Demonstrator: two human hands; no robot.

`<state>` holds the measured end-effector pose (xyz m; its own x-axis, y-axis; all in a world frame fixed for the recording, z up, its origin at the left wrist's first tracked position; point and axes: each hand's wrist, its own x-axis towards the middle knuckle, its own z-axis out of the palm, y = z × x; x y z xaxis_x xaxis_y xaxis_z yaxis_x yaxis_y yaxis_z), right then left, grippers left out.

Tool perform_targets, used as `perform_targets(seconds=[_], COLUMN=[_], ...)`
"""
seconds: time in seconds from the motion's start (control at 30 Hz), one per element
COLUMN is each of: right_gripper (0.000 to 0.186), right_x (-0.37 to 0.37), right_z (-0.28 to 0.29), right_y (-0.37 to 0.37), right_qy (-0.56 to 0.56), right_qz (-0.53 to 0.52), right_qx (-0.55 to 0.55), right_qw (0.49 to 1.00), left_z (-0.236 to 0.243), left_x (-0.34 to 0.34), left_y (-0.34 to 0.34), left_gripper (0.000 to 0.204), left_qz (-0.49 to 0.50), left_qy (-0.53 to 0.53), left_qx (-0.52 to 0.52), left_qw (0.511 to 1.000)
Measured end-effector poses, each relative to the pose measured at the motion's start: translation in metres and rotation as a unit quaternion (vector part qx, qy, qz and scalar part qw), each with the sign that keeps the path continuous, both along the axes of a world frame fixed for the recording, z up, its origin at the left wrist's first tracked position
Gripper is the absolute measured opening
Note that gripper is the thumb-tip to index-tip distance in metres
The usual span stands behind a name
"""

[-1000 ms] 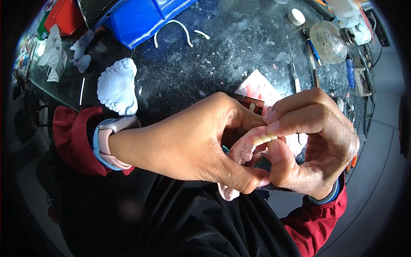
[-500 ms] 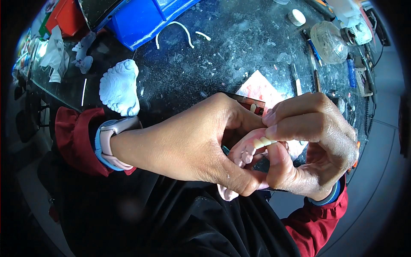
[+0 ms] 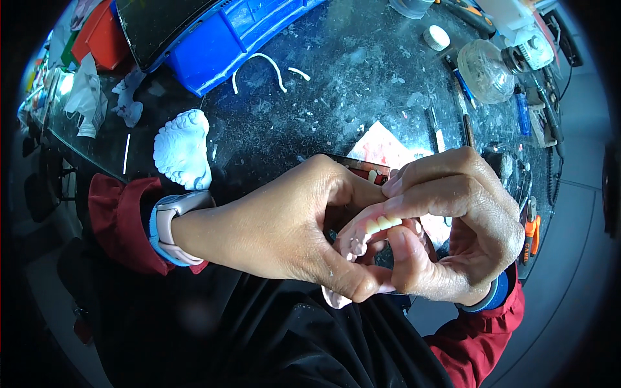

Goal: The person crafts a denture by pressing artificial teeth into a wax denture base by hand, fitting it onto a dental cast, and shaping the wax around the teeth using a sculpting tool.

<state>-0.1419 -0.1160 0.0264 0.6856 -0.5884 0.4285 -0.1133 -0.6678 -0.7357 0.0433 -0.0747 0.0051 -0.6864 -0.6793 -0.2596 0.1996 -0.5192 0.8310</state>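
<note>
Both hands are in the middle of the view, around a pinkish dental cast (image 3: 353, 244). My left hand (image 3: 278, 220) is closed round the cast, its thumb along the near side. A short row of ivory false teeth (image 3: 383, 224) is set in pink gum-coloured material on the cast. My right hand (image 3: 462, 213) pinches at this row, fingertips above and thumb below, touching the cast's right part. Fingers hide much of the cast. Just beyond them lies a dark red card with teeth (image 3: 374, 174), partly covered, beside a stained white paper (image 3: 380, 143).
A white plaster dental cast (image 3: 182, 152) lies left of my hands. Behind it are a blue bin (image 3: 213, 58) and curved white strips (image 3: 277, 68). At the right stand a glass jar (image 3: 485, 74), a white round lid (image 3: 436, 37), thin hand tools (image 3: 466, 123) and an orange-handled tool (image 3: 532, 229).
The whole view has shifted slightly. My hands and the held cast are a little further left and lower, and the ivory teeth show more clearly. The grip of both hands stays much the same.
</note>
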Motion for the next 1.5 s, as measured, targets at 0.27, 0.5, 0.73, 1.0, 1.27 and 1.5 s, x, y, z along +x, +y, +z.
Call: perform_targets(seconds=[0.27,0.5,0.73,1.0,1.27,1.5], right_gripper=[0.021,0.024,0.020,0.018,0.017,0.017], right_x=[0.000,0.001,0.003,0.005,0.007,0.005], right_z=[0.000,-0.015,-0.017,-0.023,-0.025,-0.015], right_y=[-0.001,-0.003,0.001,0.005,0.011,0.011], right_qy=[-0.003,-0.085,-0.111,-0.134,-0.166,-0.086], right_qz=[0.018,0.087,0.062,0.045,0.026,0.043], right_qx=[-0.010,-0.061,-0.113,-0.163,-0.131,-0.056], right_qw=[1.000,0.991,0.985,0.976,0.977,0.994], left_z=[-0.002,-0.002,-0.003,-0.002,0.001,0.000], left_x=[0.000,0.004,0.006,0.007,0.006,0.007], left_y=[0.003,-0.006,-0.006,-0.006,-0.007,-0.005], left_gripper=[0.031,0.030,0.036,0.043,0.043,0.037], left_qz=[0.042,0.077,0.088,0.071,0.077,0.080], left_qy=[-0.034,-0.156,-0.157,-0.166,-0.156,-0.169], left_qx=[-0.111,-0.414,-0.473,-0.475,-0.501,-0.505], left_qw=[0.992,0.894,0.862,0.861,0.848,0.842])
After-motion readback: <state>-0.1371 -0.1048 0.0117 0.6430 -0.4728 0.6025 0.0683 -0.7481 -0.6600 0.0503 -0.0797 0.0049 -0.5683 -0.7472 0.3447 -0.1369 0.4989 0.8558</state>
